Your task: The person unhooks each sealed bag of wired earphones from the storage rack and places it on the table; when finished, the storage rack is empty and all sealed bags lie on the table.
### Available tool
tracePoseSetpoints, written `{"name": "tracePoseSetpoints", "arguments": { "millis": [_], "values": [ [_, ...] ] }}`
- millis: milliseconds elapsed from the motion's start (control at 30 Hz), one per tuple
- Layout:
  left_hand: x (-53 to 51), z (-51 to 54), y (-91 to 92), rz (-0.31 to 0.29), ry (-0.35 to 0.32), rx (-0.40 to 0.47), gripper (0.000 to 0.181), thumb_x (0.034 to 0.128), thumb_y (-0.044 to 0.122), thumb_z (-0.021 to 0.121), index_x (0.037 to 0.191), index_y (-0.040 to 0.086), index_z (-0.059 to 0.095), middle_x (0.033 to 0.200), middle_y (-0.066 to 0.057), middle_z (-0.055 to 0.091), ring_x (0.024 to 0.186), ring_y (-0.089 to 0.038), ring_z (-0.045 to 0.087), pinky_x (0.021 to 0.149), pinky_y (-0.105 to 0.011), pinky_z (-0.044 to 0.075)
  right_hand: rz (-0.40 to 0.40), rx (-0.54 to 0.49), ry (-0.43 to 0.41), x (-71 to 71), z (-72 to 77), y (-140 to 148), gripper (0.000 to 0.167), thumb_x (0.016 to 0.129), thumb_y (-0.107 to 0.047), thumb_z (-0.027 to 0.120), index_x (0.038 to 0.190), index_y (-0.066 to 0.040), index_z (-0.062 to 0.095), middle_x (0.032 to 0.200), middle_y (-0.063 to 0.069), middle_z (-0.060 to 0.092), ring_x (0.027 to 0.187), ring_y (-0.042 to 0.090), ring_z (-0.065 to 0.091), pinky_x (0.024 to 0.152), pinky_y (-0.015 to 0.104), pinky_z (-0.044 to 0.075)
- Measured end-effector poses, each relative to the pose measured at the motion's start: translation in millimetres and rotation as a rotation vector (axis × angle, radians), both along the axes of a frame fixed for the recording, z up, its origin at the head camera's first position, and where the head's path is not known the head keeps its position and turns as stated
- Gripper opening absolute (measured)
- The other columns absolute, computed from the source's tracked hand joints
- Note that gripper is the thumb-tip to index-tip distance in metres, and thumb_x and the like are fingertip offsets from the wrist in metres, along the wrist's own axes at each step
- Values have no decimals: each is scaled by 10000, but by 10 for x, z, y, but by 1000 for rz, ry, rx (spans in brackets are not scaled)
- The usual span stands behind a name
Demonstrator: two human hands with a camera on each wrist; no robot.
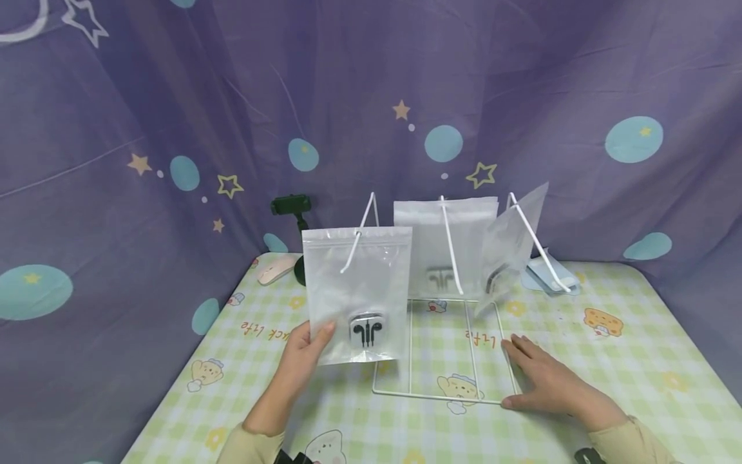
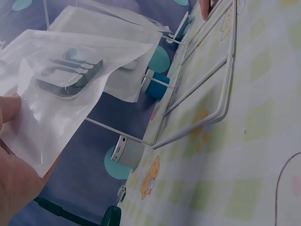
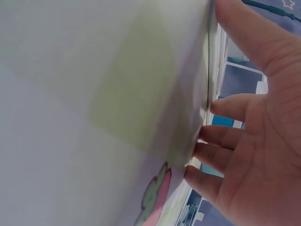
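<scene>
Beige-sleeved left grip (image 1: 301,351) pinching a translucent white plastic zip bag (image 1: 358,296), just below frame centre: probably light, limp, slippery; best held by edges, off the boxed black earphones (image 1: 368,331). Lower right: straight-fingered right grip (image 1: 547,380) touching white wire rack (image 1: 440,397).

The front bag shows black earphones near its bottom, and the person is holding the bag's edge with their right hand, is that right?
Not quite: the left hand holds the edge of the front bag. The head view shows this, with the right hand down by the white rack. The black earphones are near the bag's bottom, as you said.
</scene>
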State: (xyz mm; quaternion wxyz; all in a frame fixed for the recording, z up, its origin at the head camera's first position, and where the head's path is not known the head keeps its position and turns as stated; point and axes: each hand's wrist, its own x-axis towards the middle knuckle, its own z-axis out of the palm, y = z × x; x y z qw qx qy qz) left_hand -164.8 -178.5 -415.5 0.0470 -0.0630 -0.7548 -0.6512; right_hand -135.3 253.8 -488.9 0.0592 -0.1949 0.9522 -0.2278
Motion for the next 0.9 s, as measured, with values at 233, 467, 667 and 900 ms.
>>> {"name": "tracePoseSetpoints", "arguments": {
  "millis": [233,467,667,900],
  "values": [
    [121,-3,-49,7,25,-49,238,979,95,569,1098,-95,651,966,-179,700,754,-130,638,693,-264,533,7,9,14,7,15,-10,1104,687,-657,750,1457,43,383,1482,337,312,1348,537,283,1018,638,352],
    [247,-2,-111,45,-2,-90,209,967,83,579,1087,-68,662,974,-132,707,769,-129,651,687,-265,546,6,6,9,20,23,-11,1111,679,-659,753,1456,45,385,1480,337,314,1347,538,284,1016,636,356],
    [362,14,-156,33,-14,-77,213,965,67,574,1111,-62,661,1000,-138,720,795,-137,683,702,-277,565,11,0,12,23,25,-7,1113,685,-667,741,1460,45,378,1485,335,306,1350,538,278,1016,639,354],
    [467,23,-224,18,-20,-85,195,969,75,564,1089,-35,672,981,-86,732,807,-150,692,698,-281,565,10,-3,8,20,25,-10,1112,686,-663,742,1462,45,375,1490,333,301,1354,536,273,1021,639,348]
  ]
}}
